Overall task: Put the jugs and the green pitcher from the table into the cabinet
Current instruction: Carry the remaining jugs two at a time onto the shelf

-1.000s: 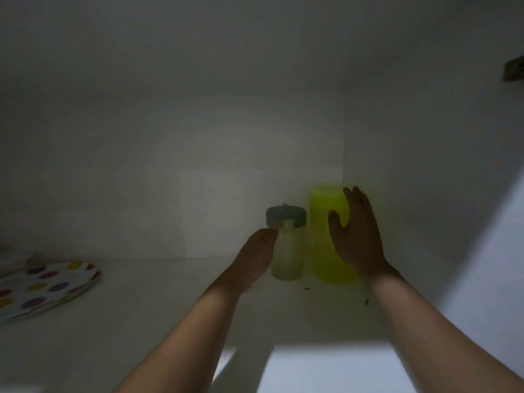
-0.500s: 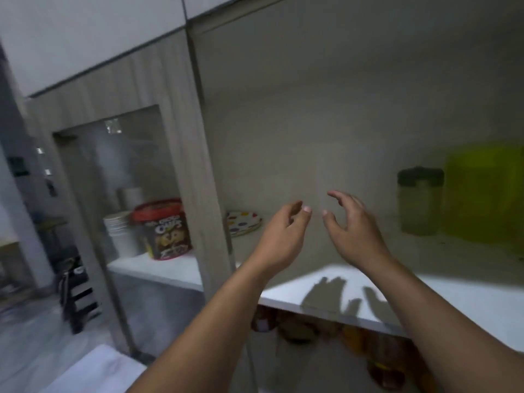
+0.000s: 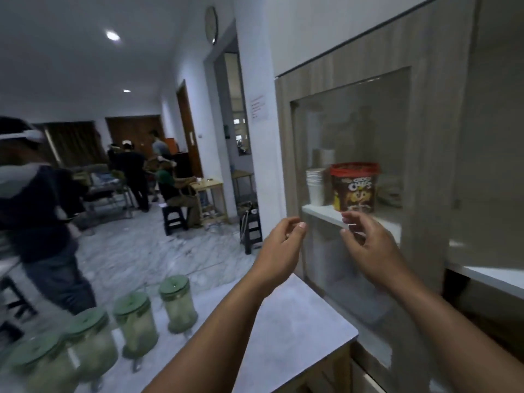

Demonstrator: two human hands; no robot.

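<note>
Several clear jugs with green lids stand in a row on the grey table [image 3: 297, 321] at the lower left; the nearest to my arms is a jug [image 3: 178, 303], then a second jug [image 3: 136, 321] and a third jug [image 3: 90, 340]. My left hand [image 3: 279, 246] and my right hand [image 3: 368, 245] hover empty in mid-air in front of the cabinet's glass door [image 3: 351, 177], fingers loosely curled and apart. The open cabinet shelf [image 3: 487, 275] shows at the right edge. The green pitcher is out of view.
Behind the glass sit a cereal tub [image 3: 354, 187] and a stack of white cups [image 3: 315, 185]. A person [image 3: 42, 211] stands close at the left beside the table. More people, stools and small tables fill the room behind.
My view has swung left, away from the cabinet shelf where a jug and the green pitcher stand. Both hands have drawn back out of the cabinet, empty. The table's jugs have come into view.
</note>
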